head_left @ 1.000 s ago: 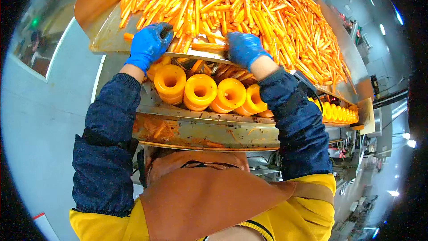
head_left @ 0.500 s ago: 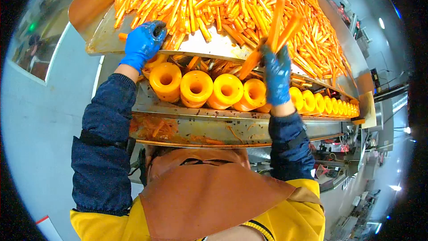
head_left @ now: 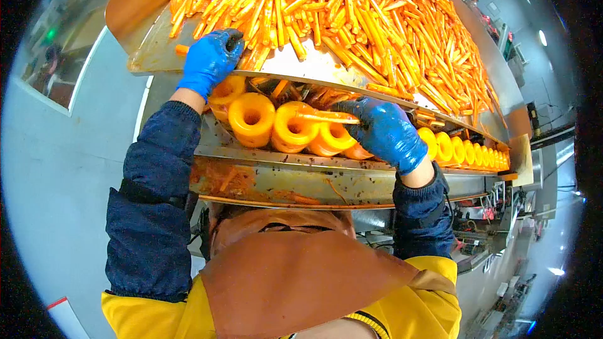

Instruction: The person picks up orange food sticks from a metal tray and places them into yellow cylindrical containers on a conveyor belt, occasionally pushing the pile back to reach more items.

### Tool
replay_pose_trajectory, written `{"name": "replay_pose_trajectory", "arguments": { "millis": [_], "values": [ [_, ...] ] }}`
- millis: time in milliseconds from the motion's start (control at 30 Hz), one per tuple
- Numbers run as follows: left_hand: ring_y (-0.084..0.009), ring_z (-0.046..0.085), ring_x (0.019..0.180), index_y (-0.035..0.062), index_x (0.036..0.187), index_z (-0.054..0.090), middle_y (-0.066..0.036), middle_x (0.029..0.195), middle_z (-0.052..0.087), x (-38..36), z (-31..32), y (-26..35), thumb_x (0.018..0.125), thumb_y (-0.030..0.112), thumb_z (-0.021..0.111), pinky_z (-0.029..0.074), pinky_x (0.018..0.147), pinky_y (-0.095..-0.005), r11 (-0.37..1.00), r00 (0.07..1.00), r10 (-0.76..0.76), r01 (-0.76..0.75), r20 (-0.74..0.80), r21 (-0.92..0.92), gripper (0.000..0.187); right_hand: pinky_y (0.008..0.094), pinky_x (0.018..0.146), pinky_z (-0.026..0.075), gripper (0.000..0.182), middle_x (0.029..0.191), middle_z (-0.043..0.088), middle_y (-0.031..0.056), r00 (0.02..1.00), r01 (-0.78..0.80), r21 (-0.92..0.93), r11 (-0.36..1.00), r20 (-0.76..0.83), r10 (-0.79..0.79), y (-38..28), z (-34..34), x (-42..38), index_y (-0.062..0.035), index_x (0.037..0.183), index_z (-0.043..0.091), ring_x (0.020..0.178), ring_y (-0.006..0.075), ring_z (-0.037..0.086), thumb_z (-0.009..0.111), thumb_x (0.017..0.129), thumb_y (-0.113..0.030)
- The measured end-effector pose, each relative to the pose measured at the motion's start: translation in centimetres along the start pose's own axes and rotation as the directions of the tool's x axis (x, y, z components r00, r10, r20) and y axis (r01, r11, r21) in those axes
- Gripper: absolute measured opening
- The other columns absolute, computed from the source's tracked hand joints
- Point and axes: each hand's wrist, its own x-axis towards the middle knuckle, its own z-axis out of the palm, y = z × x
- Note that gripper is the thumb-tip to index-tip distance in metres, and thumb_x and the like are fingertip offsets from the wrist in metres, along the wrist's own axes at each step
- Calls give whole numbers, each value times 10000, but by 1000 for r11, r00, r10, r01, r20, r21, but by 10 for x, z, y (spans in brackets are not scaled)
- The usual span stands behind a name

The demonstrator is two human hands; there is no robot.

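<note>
My right hand (head_left: 386, 132), in a blue glove, is closed around a long orange stick (head_left: 326, 117). The stick points left, over the orange hollow cylinders (head_left: 252, 119) lined up along the trough. My left hand (head_left: 210, 63), also gloved in blue, is curled at the near edge of the metal tray (head_left: 151, 44). Whatever its fingers may hold is hidden. Beside it, on the left, an orange stick end (head_left: 181, 50) pokes out. A large heap of glossy orange sticks (head_left: 352, 12) covers much of the tray.
Below the cylinders runs a metal ledge (head_left: 352, 185) with orange residue on it. A brown apron (head_left: 301, 282) hangs over my front. On the far right, a pale board (head_left: 521, 160) stands at the end of the row.
My right hand has come down from the heap to the cylinders and turned. The several upright sticks it held no longer show; one stick now lies sideways. My left hand stays at the tray edge.
</note>
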Motion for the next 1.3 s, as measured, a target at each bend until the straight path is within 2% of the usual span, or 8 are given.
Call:
{"name": "replay_pose_trajectory", "arguments": {
  "millis": [367,467,533,633,833,933,1033,1300],
  "values": [
    [-308,628,904,111,995,672,-124,982,662,-1,-2,3,837,320,592,503,801,-390,1000,1000,-3,3,2,24,274,428,685,507,372,806,639,154,967,51,-391,919,250,53,-27,31,57,-74,944,638,788,372,623,733,708,-345],
    [-310,628,910,102,1004,666,-135,979,662,-2,-1,1,842,297,601,500,810,-389,1000,1000,1,-1,-9,14,262,416,705,510,400,831,654,149,980,71,-117,991,194,-47,-35,11,68,-81,984,647,790,340,633,737,712,-361],
    [-308,628,913,102,1003,667,-135,980,662,-1,0,1,842,302,602,499,813,-391,1000,1000,13,-13,-21,5,265,406,744,508,298,875,661,149,966,8,-123,992,-255,-39,23,22,79,-74,953,663,819,320,639,704,761,-299],
    [-295,629,907,123,990,684,-109,991,665,-2,0,2,826,336,594,507,802,-387,1000,1000,-12,12,-24,28,284,441,760,515,241,920,664,185,937,-344,-356,869,-79,339,74,5,98,-86,913,668,850,337,648,647,748,-260],
    [-293,631,900,115,971,684,-119,981,665,-2,0,2,824,315,601,507,794,-390,1000,998,23,-22,-52,21,261,428,803,497,314,953,655,188,903,-425,-122,897,-124,411,83,-22,85,-70,968,653,905,354,628,653,734,-280],
    [-294,631,900,112,959,683,-119,975,666,-1,1,3,824,315,602,507,793,-392,1000,1000,0,-1,-16,-13,257,374,806,490,346,1021,644,171,953,-299,-233,925,-115,279,94,-42,54,-44,1039,625,928,307,627,661,745,-221],
    [-295,631,895,115,970,677,-115,973,666,0,0,2,826,316,602,508,786,-393,997,995,73,-73,-64,2,259,386,814,490,419,1020,639,142,877,-207,-305,929,363,315,101,-33,34,-74,1087,610,951,309,614,717,696,-180],
    [-316,630,900,104,1003,661,-138,980,660,-1,-2,4,845,298,600,507,783,-385,999,999,35,-34,-30,28,257,370,738,497,314,921,643,162,943,-174,-111,978,266,198,128,-21,25,-63,936,628,853,332,616,744,663,-166]
  ]
}}
